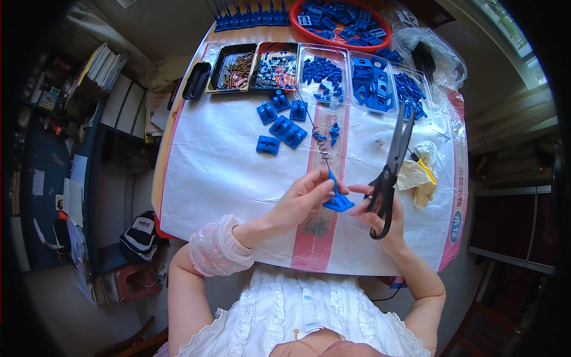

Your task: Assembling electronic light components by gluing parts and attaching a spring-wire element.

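Head view: left hand point(306, 199) pinches a blue plastic bracket point(338, 200) just below the coiled spring point(320, 143) — right hand point(380, 211) grips black scissors point(392, 166), blades nearly shut, beside it. Trimming seems underway — next likely calls for steady blade alignment.

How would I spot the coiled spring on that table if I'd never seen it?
Start at the white sheet on the table and find its red stripe down the middle. The spring lies on that stripe, just beyond the blue part held in the left hand. It is thin, dark coiled wire; its neighbours are solid blue plastic.
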A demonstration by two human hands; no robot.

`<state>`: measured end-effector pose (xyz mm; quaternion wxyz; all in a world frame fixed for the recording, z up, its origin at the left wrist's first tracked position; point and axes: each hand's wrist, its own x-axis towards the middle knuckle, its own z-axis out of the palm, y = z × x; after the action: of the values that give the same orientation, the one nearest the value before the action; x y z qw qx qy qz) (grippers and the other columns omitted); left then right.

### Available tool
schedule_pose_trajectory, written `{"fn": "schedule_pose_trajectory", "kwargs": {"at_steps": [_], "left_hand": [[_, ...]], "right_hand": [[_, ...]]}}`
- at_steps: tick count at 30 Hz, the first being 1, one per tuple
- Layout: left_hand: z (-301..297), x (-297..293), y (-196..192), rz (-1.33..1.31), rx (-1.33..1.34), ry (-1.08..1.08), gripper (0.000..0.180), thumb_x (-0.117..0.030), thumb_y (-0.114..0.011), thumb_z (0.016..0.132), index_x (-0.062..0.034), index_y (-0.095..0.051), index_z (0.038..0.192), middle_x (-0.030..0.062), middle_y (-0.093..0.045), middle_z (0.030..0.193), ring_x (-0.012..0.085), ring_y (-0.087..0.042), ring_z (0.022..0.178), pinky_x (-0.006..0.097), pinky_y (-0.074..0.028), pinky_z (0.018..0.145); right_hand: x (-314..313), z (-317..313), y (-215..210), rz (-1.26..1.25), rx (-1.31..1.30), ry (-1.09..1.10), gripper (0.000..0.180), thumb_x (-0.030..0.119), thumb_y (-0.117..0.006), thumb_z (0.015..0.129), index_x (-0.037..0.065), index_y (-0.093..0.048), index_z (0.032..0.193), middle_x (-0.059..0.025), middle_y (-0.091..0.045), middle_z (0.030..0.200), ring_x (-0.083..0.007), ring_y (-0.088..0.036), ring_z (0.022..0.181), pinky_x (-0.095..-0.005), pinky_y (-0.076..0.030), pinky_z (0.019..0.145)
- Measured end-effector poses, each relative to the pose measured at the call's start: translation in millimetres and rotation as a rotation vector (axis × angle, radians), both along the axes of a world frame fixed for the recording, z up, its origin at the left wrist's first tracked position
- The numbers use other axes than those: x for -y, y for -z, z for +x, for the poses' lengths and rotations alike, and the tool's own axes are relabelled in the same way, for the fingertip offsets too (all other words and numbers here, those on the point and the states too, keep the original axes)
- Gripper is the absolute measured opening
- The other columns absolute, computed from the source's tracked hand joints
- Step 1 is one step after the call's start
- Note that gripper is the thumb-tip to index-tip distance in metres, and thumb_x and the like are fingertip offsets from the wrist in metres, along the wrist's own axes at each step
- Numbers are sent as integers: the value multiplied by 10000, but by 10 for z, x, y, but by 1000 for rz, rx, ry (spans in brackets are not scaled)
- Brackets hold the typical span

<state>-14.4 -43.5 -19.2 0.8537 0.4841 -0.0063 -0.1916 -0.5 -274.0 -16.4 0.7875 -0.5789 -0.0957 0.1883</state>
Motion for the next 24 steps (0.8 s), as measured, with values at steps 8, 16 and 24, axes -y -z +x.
{"fn": "schedule_pose_trajectory", "kwargs": {"at_steps": [8,16,24], "left_hand": [[101,-319,-161,-248,-25,-85,198,-221,-378,1100,-64,-470,1178,103,-606,1024,232,-629,1049,422,-510,998],[101,-347,-87,56,128,-130,206,-174,-413,1071,-41,-457,1222,80,-589,991,146,-592,948,283,-493,866],[83,-310,-124,258,204,-106,241,-183,-551,1057,-26,-478,1225,39,-592,981,99,-584,941,259,-479,870]], "right_hand": [[337,166,-99,-724,548,222,619,148,-905,643,72,-498,1102,10,-518,925,-125,-484,801,-296,-410,710],[137,106,-134,-916,638,216,588,158,-900,613,42,-518,1045,-63,-544,830,-196,-540,704,-321,-448,631],[132,124,-92,-919,682,202,551,149,-873,599,28,-543,1023,-85,-554,811,-230,-570,691,-342,-461,618]]}}
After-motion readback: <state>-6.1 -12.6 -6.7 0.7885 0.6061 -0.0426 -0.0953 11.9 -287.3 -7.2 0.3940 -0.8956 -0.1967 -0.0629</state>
